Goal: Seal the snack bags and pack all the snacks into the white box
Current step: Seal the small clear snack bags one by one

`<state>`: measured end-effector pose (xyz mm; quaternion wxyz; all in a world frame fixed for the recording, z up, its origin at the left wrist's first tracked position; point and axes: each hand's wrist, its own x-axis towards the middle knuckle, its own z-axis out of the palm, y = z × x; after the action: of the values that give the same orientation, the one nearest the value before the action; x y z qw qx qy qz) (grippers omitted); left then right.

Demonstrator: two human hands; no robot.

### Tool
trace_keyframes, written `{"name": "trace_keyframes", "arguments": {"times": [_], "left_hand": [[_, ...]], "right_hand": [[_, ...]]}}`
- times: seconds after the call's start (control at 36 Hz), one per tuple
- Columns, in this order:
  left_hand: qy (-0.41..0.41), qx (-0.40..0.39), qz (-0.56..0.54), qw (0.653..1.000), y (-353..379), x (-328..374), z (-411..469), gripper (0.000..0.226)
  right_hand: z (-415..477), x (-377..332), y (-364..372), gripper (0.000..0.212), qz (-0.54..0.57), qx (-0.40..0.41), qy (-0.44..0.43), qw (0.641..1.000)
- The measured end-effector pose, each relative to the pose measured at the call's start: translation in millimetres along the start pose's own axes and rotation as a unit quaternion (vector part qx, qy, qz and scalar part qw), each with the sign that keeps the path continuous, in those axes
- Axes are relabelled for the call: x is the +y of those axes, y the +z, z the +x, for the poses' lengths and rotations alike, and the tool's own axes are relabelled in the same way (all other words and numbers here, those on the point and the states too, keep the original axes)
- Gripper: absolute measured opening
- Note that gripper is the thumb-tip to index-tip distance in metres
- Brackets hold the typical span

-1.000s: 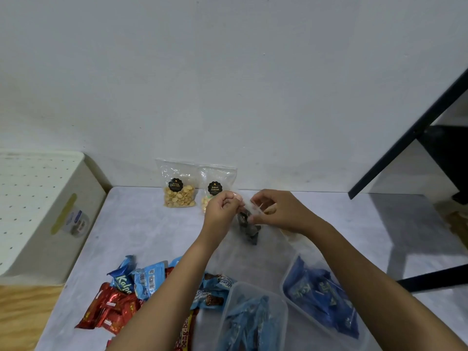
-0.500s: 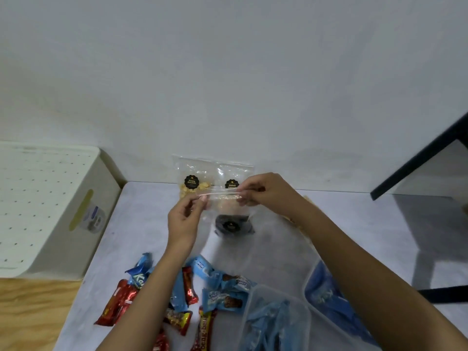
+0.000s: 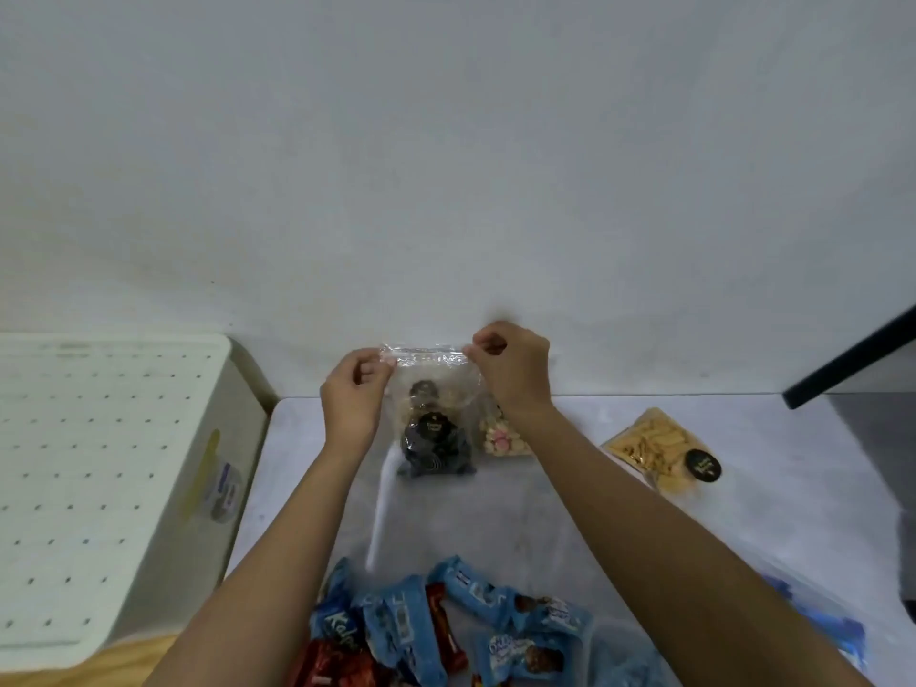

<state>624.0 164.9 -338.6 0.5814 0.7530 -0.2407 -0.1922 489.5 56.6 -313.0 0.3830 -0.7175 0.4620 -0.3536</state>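
Both hands pinched the top strip of a clear snack bag [image 3: 430,389] of dark snacks above the table [image 3: 570,503], left hand [image 3: 353,395] and right hand [image 3: 513,366] at opposite corners. The white box [image 3: 114,483] stood left, lid on.

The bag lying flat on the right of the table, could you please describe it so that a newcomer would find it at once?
Start at the grey table below the white wall. To the right of both hands, the flat clear bag lies by itself, holding pale yellow stick-shaped snacks. Unlike the upright bag of dark snacks and the pastel-filled bag beside it, it lies flat, with a round black label at its corner.
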Motion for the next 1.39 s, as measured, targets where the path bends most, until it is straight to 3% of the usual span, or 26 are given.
{"name": "trace_keyframes", "arguments": {"times": [0.11, 0.22, 0.31, 0.36, 0.42, 0.53, 0.61, 0.69, 0.83, 0.89, 0.97, 1.11, 1.17, 1.22, 1.31, 1.39], "left_hand": [[-0.005, 0.069, 0.069, 0.995, 11.2, -7.0, -17.8, 0.037], [0.044, 0.087, 0.082, 0.992, 41.7, -4.2, -58.0, 0.026], [0.153, 0.006, 0.091, 0.984, 85.2, 10.9, -86.6, 0.019], [0.165, -0.094, 0.063, 0.98, 122.0, 24.3, -101.2, 0.004], [0.16, -0.198, 0.051, 0.966, 160.6, 32.9, -114.9, 0.008], [0.19, -0.364, 0.076, 0.908, 228.5, 46.9, -141.1, 0.013], [0.215, -0.433, 0.139, 0.864, 264.9, 49.8, -149.0, 0.025], [0.247, -0.487, 0.257, 0.798, 295.8, 39.8, -151.4, 0.033], [0.253, -0.549, 0.431, 0.669, 319.6, 38.0, -158.1, 0.04], [0.257, -0.546, 0.463, 0.648, 321.6, 40.1, -161.4, 0.04], [0.256, -0.509, 0.44, 0.694, 316.4, 39.8, -161.5, 0.036], [0.207, -0.432, 0.268, 0.836, 284.3, 48.6, -155.6, 0.027], [0.19, -0.406, 0.179, 0.876, 264.5, 53.7, -153.0, 0.017], [0.185, -0.368, 0.109, 0.905, 242.5, 57.4, -152.5, 0.011], [0.148, -0.308, 0.026, 0.94, 207.4, 61.3, -156.5, 0.019], [0.161, -0.258, 0.028, 0.952, 174.0, 54.4, -157.8, 0.018]], "right_hand": [[-12.6, 12.5, -23.7, 0.014, -0.016, -0.023, 0.007, 1.0], [-25.4, 34.0, -82.5, 0.012, -0.046, 0.006, -0.017, 0.999], [-37.3, 53.6, -137.2, 0.006, -0.047, 0.045, 0.022, 0.998], [-47.3, 69.7, -173.5, 0.005, -0.052, 0.061, 0.074, 0.994], [-58.9, 89.7, -205.7, 0.008, -0.078, 0.089, 0.101, 0.988], [-84.0, 125.8, -252.0, 0.029, -0.139, 0.119, 0.187, 0.965], [-98.8, 144.7, -268.4, 0.046, -0.171, 0.077, 0.268, 0.945], [-107.7, 157.5, -275.0, 0.058, -0.143, 0.021, 0.341, 0.929], [-107.1, 166.8, -272.0, 0.03, -0.106, -0.014, 0.35, 0.931], [-103.2, 170.5, -274.7, 0.022, -0.064, 0.001, 0.363, 0.93], [-95.4, 170.3, -280.2, 0.014, -0.056, 0.006, 0.335, 0.94], [-76.4, 152.9, -282.3, 0.007, -0.03, 0.03, 0.234, 0.971], [-65.8, 139.1, -279.1, 0.006, -0.011, 0.019, 0.189, 0.982], [-55.5, 123.2, -273.9, 0.006, 0.001, -0.008, 0.144, 0.989], [-46.0, 99.4, -261.0, 0.008, -0.009, -0.091, 0.079, 0.993], [-44.9, 78.0, -243.3, 0.009, -0.009, -0.17, 0.025, 0.985]]}}
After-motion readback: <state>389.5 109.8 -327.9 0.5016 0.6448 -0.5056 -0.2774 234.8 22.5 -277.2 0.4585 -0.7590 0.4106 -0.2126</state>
